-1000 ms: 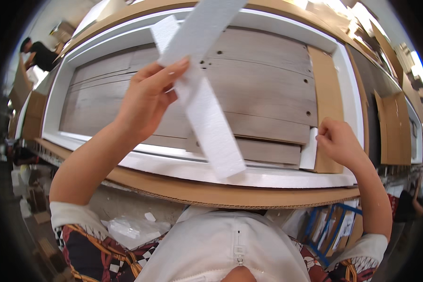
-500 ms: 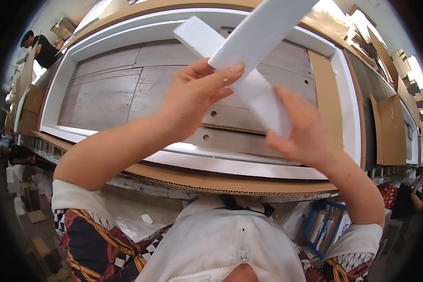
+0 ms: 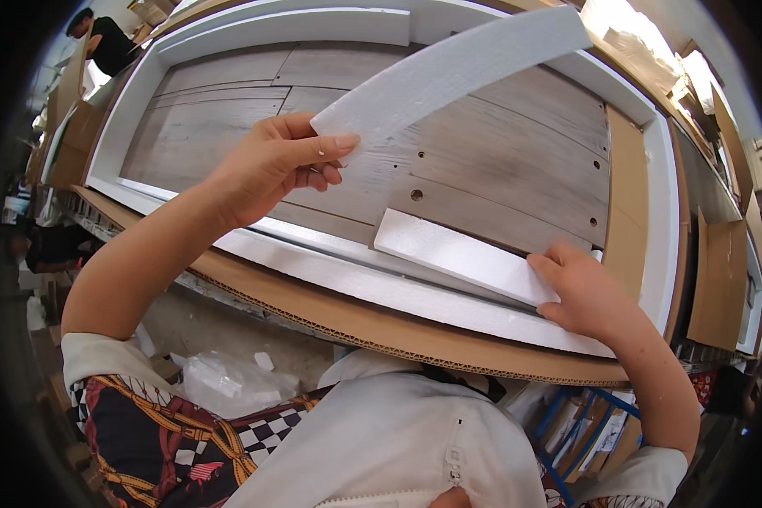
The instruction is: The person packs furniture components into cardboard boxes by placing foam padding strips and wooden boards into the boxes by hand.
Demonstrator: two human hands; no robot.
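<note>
My left hand [image 3: 292, 161] pinches the near end of a long white foam strip [image 3: 449, 76], which slants up to the far right above the box. In my right hand [image 3: 580, 288] is the right end of a shorter white foam strip [image 3: 461, 254]. That strip lies low at the box's near side, just inside the foam edging [image 3: 381, 292]. Beneath both hands, grey wood-grain panels [image 3: 516, 144] with several drilled holes lie flat in the foam-lined cardboard box [image 3: 432, 354].
A brown cardboard piece [image 3: 625, 195] fills the right end inside the foam frame. Further right stands another carton with a raised flap [image 3: 720, 279]. A blue metal rack [image 3: 580, 436] and a clear plastic bag [image 3: 233, 385] are below the near edge. A person in black [image 3: 110, 46] is at the far left.
My hands have moved apart, separating the two foam strips. My left hand shifted left with the long one; my right hand lowered the shorter one to the box's near side.
</note>
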